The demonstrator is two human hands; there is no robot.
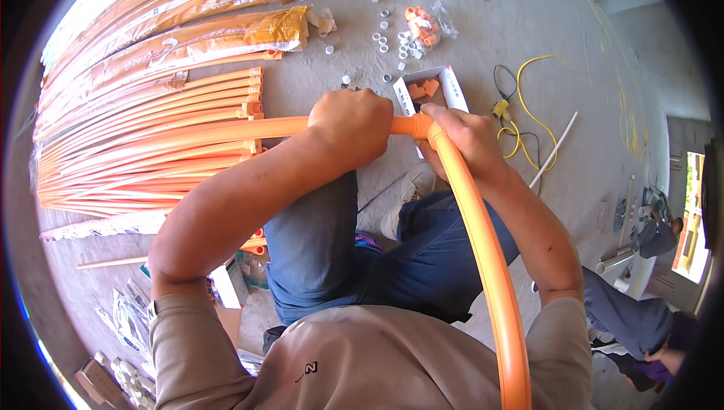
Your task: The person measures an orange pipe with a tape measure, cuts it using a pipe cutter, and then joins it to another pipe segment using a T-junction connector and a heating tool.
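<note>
My left hand (352, 128) is closed in a fist round a long orange pipe (249, 128) that runs off to the left over a row of similar pipes. At the pipe's right end sits an orange pipe fitting (419, 125). My right hand (469, 138) wraps round this fitting, its thumb along the top. From the fitting a second orange pipe (483, 236) bends down past my right forearm to the lower edge. Just beyond my hands stands an open white box (450, 87) with orange fittings (424, 90) inside.
Many orange pipes (151, 142) lie on the floor at left, with wrapped bundles (204, 40) beyond. White rings (384, 39) and a bag of orange fittings (424, 27) lie ahead. A yellow cord (522, 78) and white rod (554, 150) lie right; another person (633, 312) is at far right.
</note>
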